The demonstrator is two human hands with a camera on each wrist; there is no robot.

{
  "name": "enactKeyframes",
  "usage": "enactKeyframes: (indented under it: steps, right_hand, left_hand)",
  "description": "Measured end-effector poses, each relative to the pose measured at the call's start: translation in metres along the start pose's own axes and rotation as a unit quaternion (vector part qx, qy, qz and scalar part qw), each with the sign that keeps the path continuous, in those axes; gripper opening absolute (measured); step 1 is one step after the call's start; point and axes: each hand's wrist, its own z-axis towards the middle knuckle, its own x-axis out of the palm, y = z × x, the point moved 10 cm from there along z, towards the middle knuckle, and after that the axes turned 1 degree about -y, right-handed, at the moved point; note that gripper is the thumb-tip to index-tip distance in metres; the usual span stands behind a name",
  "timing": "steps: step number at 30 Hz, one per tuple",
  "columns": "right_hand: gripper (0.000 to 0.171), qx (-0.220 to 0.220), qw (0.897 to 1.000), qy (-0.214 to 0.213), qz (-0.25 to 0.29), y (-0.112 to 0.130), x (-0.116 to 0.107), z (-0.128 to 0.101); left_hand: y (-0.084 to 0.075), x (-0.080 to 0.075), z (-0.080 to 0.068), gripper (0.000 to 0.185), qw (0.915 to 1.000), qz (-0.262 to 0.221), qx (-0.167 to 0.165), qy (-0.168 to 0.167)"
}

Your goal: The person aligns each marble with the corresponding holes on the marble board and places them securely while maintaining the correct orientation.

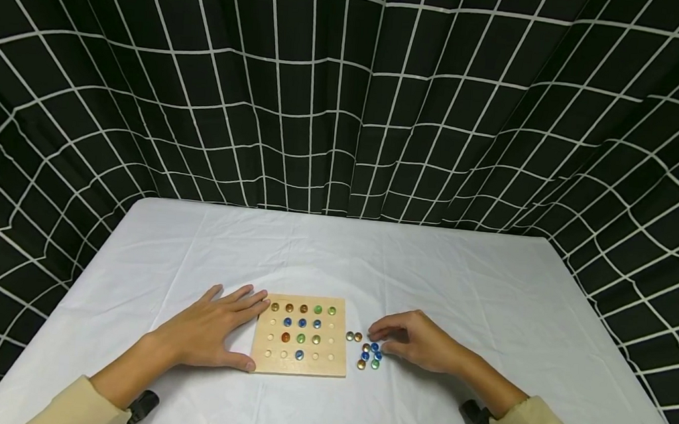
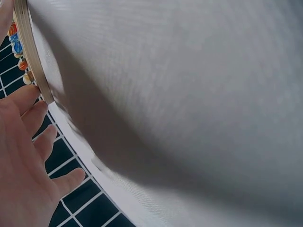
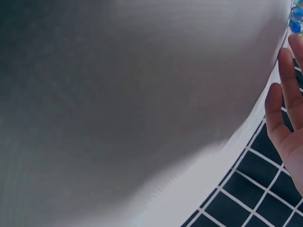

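Note:
A light wooden board (image 1: 322,368) lies flat on the table, with rows of round hollows. Flat glass beads sit in it: amber and green ones along the far row, blue beads (image 1: 302,323) in the second, orange and green in the third, one blue in the nearest. My left hand (image 1: 210,328) spreads its fingers at the board's left side, with thumb and fingertips at its edge. Right of the board lies a loose group of blue, amber and green glass beads (image 1: 365,356). Over their right side hovers my right hand (image 1: 419,341), fingers loosely bent, thumb and index finger apart.
A white cloth (image 1: 241,244) covers the table, slightly creased. Black curtains (image 1: 349,93) with a white grid surround its back and sides. Two more beads (image 1: 353,337) lie between the board and the loose group. Dark bands are on both wrists.

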Motion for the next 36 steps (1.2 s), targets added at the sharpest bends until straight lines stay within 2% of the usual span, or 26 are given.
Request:
enactKeyframes:
  steps: [5,20,36]
  right_hand:
    - [0.028,0.017,1.000,0.006,-0.009,-0.0013,0.0032,0.0024]
    - [0.028,0.023,0.998,-0.001,-0.052,0.0001,0.0038,0.0045]
    - [0.025,0.007,0.998,-0.020,-0.055,0.0039,0.0012,0.0063]
  left_hand:
    - [-0.0003,0.0002,-0.0005,0.108,1.0000,0.000,0.001,-0.002]
    - [-0.0007,0.0001,-0.0007,0.108,1.0000,0.000,-0.001,-0.002]
    - [-0.0021,-0.0019,-0.0025,0.103,0.9994,0.023,0.016,-0.022]
